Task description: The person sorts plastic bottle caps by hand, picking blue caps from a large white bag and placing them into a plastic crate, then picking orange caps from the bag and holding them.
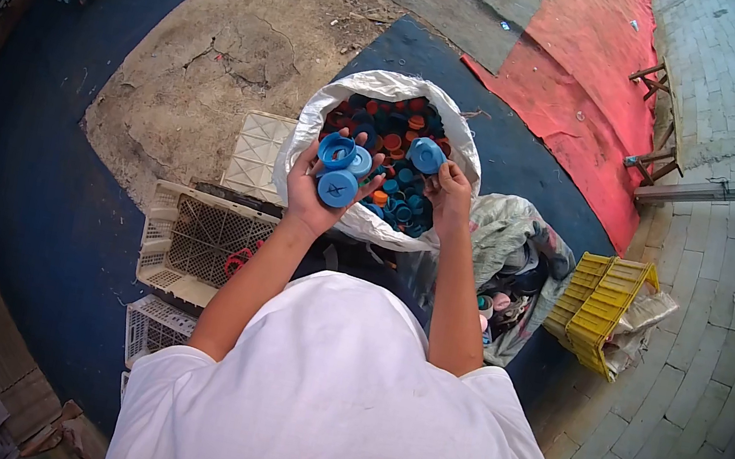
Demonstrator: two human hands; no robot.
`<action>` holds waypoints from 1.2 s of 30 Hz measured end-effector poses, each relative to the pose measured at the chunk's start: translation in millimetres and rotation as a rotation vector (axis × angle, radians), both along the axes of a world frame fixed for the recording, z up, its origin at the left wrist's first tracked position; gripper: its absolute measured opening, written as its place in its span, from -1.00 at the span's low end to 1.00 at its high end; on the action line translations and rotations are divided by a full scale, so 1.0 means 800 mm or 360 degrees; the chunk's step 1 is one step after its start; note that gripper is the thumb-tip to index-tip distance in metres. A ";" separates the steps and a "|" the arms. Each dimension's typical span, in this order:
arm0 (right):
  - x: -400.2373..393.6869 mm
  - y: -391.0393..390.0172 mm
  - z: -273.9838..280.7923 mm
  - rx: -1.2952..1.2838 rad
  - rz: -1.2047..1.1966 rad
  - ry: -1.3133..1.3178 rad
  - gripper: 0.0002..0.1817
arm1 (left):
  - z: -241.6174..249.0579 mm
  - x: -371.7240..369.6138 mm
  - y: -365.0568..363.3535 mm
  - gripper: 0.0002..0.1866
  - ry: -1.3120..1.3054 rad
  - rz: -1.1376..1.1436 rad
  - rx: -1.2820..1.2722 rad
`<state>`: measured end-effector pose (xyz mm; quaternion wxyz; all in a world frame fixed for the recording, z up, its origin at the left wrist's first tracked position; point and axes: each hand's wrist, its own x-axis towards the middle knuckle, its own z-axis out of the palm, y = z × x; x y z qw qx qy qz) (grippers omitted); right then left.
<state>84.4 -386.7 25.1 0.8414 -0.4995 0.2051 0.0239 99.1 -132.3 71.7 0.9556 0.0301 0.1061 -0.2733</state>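
Over a white sack (pixel 305 136) filled with plastic caps, my left hand (pixel 317 192) is palm up with several blue caps (pixel 337 187) resting on its palm and fingers. One of those caps shows its open, ring-like side; another has a dark mark on its face. To the right, my right hand (pixel 451 195) pinches a single blue cap (pixel 426 155) by its edge, also above the sack. Inside the sack lie loose caps (pixel 404 199) in orange, red, teal and dark blue. The two hands are apart.
Cream plastic crates (pixel 155 233) stand left of the sack. At right are an open bag (pixel 494 226) of mixed items and yellow crates (pixel 603 303). A wooden frame (pixel 661 162) stands by the paved strip. Red and blue mats cover parts of the ground.
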 end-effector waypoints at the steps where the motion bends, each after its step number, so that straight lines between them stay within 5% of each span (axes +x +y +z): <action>1: -0.003 -0.001 0.004 0.0096 0.0025 -0.0029 -0.82 | -0.001 0.000 0.000 -0.51 0.0011 0.0001 -0.0003; 12: -0.020 0.040 0.096 0.0644 0.0195 -0.0363 -0.58 | -0.001 0.000 -0.003 -0.55 0.0158 0.0066 0.0002; 15: -0.019 0.031 0.057 0.1014 0.0234 -0.0451 -0.55 | 0.000 0.001 -0.004 -0.55 0.0197 0.0042 -0.0026; 27: -0.036 0.045 0.057 0.0991 0.0186 -0.0150 -0.80 | 0.005 0.002 -0.009 -0.58 0.0163 0.0014 -0.0028; 30: -0.022 0.042 0.052 0.1341 0.0601 -0.0677 -0.80 | 0.000 0.002 -0.009 -0.57 0.0181 0.0012 -0.0081; 36: -0.017 0.052 0.055 0.1406 0.0768 -0.0746 -0.79 | -0.007 0.002 -0.011 -0.49 0.0095 0.0005 -0.0218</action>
